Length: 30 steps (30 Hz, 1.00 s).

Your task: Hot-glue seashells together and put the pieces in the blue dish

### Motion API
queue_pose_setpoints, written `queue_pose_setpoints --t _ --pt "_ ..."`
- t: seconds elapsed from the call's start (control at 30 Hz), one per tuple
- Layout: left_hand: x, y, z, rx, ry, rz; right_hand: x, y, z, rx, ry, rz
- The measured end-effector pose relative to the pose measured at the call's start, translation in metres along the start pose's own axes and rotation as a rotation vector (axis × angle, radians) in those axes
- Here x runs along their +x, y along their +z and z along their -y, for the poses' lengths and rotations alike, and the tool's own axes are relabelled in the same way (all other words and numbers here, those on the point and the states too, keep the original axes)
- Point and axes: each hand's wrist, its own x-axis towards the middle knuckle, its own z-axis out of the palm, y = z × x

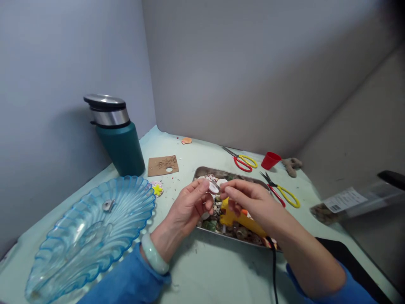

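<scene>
Sprawling across the left is a clear blue scalloped dish (126, 223), with a small silvery item (108, 205) sitting on it. Just behind its far end stands a teal bottle (122, 147), lid on. Next along, a yellow star-like piece (157, 190) lies by the dish's rim, and a cardboard piece (158, 165) with a round hole rests behind it; farther back, there's an orange piece (186, 140). Now the action: the left hand (186, 205), pale green bangle (155, 253) at the wrist, has thumb and forefinger pinched on a small white piece (214, 188), held up over the metal tray (234, 239). In that tray, among assorted bits, lies a yellow tool (231, 217), black cord (274, 270) near its end. In comes the right hand (249, 197), fingers curled, tips right at the white piece's edge; whether they grip anything, I can't tell. Behind the tray, red-and-yellow scissors (234, 155); then a red cup (271, 161), a second cutting tool (272, 184) with matching handles, a brown knobbly lump (291, 165), and far right, a labelled clear bag (335, 204).
</scene>
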Motion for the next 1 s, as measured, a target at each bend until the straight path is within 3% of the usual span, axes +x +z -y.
queue_pose_setpoints --t 0.17,0.37,0.5,0.73,1.0 --pt "0.001 -0.001 0.0 0.006 -0.003 0.016 0.007 0.011 -0.006 0.341 0.065 0.02" --pt "0.002 -0.001 0.002 0.019 -0.004 -0.002 0.003 0.011 -0.005 0.368 0.057 -0.035" --pt "0.001 -0.001 0.004 0.04 0.008 -0.003 -0.001 0.014 -0.001 0.148 -0.011 -0.158" --pt "0.0 0.002 0.005 0.106 0.002 -0.043 -0.013 0.019 0.002 -0.464 -0.378 -0.378" --pt "0.0 0.005 0.007 0.119 0.032 -0.074 -0.013 0.017 -0.004 -0.704 -0.479 -0.393"
